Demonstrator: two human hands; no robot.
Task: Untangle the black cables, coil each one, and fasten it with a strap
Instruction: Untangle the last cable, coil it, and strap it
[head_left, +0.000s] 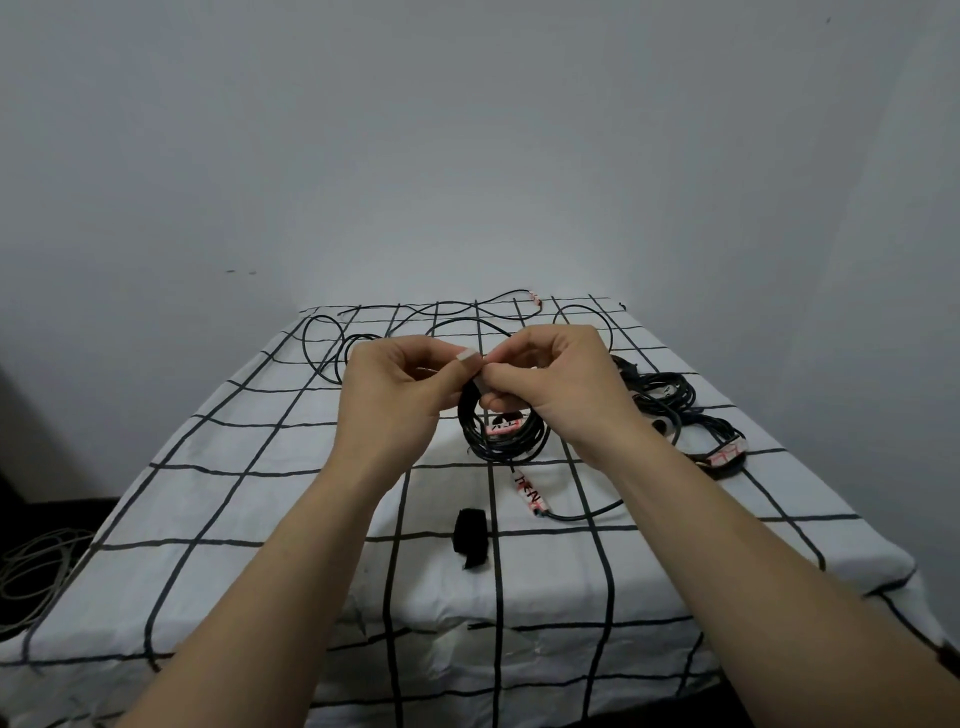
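A coiled black cable (498, 441) hangs above the middle of the table, held up at its top by both hands. My left hand (400, 389) and my right hand (556, 384) meet over the coil's top and pinch a small pale strap (475, 387) wrapped round it. A white tag with red marks shows inside the coil. One end of this cable, with a labelled white tag (527, 491), trails onto the cloth. A loose black cable (415, 322) lies spread over the far part of the table.
A white cloth with a black grid (260, 519) covers the table. A roll of black strap (470, 535) lies near the front centre. Coiled black cables with tags (691, 415) sit at the right. Grey cables (36, 571) lie on the floor at the left.
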